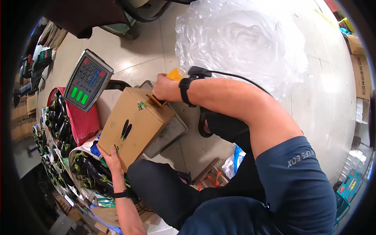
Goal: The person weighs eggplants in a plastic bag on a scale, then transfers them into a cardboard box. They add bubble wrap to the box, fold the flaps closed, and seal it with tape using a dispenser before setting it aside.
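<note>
A brown cardboard box [131,121], printed with dark eggplants and green characters, rests tilted over the metal platform [170,135] of a weighing scale. My left hand [112,159] grips its lower left edge, thumb lying on the printed face. My right hand [164,88] is closed at the box's upper right edge around a yellow-orange tool [174,74]. Part of that tool shows above the fist and an orange-brown part below, against the cardboard; the fist hides the middle, so I cannot tell its kind.
The scale's display and keypad [88,80] stand beyond the box, lit green. Bags of eggplants [92,168] line the left side. A large heap of clear plastic sheeting [243,43] lies on the floor ahead. A black cable [235,76] runs behind my right forearm.
</note>
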The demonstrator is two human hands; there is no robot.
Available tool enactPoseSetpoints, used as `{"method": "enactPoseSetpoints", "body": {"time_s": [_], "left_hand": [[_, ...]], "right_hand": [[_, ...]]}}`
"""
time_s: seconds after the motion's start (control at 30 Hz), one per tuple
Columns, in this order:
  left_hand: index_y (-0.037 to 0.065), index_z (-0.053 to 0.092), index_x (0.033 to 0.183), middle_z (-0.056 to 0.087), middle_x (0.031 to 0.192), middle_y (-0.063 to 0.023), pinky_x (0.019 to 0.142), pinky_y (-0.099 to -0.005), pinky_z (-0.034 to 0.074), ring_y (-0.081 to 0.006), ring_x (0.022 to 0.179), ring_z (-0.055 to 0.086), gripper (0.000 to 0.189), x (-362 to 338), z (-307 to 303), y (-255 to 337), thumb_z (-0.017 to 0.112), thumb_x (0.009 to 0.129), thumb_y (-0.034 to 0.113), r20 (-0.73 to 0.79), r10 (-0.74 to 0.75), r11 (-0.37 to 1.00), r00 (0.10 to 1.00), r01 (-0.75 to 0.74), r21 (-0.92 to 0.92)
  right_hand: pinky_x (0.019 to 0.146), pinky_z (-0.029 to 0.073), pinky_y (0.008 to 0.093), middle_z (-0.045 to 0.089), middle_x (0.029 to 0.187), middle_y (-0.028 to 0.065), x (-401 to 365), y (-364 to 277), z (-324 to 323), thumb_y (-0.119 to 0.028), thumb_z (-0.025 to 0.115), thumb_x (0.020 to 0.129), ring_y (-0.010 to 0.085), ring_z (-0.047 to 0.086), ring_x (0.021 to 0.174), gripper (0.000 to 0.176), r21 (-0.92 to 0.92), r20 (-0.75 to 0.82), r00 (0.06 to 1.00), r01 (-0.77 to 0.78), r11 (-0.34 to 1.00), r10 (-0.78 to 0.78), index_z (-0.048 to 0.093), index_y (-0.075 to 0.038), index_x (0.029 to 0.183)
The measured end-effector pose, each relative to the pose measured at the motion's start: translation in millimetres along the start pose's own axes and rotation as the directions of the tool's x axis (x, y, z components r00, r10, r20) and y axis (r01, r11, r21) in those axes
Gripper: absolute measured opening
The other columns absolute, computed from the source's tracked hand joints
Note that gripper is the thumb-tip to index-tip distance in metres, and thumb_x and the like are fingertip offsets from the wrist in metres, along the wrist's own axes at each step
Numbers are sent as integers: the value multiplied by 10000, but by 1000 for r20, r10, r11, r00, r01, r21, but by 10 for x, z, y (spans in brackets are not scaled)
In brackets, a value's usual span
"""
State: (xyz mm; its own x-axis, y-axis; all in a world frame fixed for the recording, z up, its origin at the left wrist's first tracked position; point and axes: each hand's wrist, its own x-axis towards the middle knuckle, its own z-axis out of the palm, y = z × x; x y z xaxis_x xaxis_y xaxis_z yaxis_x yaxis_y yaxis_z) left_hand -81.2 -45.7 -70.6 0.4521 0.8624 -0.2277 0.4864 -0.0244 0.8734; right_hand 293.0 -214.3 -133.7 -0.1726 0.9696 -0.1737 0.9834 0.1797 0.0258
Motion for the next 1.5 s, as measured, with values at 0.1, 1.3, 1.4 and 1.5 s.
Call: {"method": "enactPoseSetpoints", "body": {"time_s": [0.1,1.3,1.4,1.5], "left_hand": [[122,69,1643,323,1611,-93,1147,-353,344,-221,1405,385,833,2,4,9,617,1043,303,5,3,1000,1000,-3,-19],[79,404,1528,504,1494,-97,1100,-428,430,-295,1315,515,713,-189,-392,-1072,396,1051,608,521,-276,661,808,553,-508],[79,409,1525,508,1489,-96,1098,-429,432,-294,1310,519,709,-216,-448,-993,400,1051,606,454,-260,713,852,486,-505],[73,415,1521,530,1457,-97,1086,-409,441,-274,1287,542,693,-171,-243,337,430,1052,583,197,-143,707,970,239,-666]], "right_hand": [[812,499,530,745,1044,71,45,-184,-452,-331,639,876,287,692,972,300,-243,232,973,74,967,-17,769,-147,1073],[1034,505,413,687,1093,153,218,-746,-189,-196,636,904,276,662,1042,317,-32,381,696,668,-744,608,611,30,1125],[1065,477,446,681,1136,168,166,-722,-114,-239,620,887,300,639,1068,378,-28,372,708,655,-755,601,614,10,1171],[1083,468,447,678,1150,168,83,-721,-32,-240,616,889,314,637,1070,385,-133,362,722,666,-734,590,615,5,1186]]}}
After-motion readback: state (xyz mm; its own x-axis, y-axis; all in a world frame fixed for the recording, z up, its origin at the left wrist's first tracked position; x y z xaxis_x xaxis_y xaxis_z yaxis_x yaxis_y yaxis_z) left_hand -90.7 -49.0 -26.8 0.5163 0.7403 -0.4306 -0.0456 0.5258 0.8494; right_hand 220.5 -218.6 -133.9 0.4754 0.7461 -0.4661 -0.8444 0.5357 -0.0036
